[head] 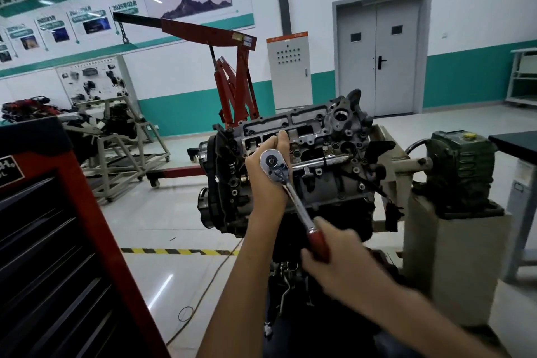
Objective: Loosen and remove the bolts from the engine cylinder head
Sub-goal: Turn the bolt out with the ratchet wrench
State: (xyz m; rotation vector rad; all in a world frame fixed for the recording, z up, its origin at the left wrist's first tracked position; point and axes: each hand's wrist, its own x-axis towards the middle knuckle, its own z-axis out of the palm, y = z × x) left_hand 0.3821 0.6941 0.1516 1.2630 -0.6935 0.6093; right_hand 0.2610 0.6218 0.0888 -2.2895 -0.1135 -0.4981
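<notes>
Two bare hands worked a ratchet wrench (293, 197) against the engine cylinder head (313, 136), which sat at the centre of the view, mounted tilted on a pale engine stand (421, 227). The head was grey, grimy cast metal, its open top face showing rectangular recesses, round bores and many small bolt holes; a dark timing cover (218, 177) closed its 9 o'clock end. Individual bolts could not be told apart from the holes around them.

The left hand (267, 171) was curled shut around the wrench's chrome head, fingers reaching up at 12 o'clock onto the cylinder head's top face, touching it. The socket and whatever it sat on were hidden behind that hand. From there the chrome shaft ran toward 5 o'clock to a red grip, where the right hand (340, 253) was closed around it, slightly blurred, below and apart from the cylinder head.

At 8 o'clock stood a red tool cabinet (58, 241) with dark drawers, all shut, contents unseen. A red engine hoist (232, 81) stood behind at 11 o'clock.
</notes>
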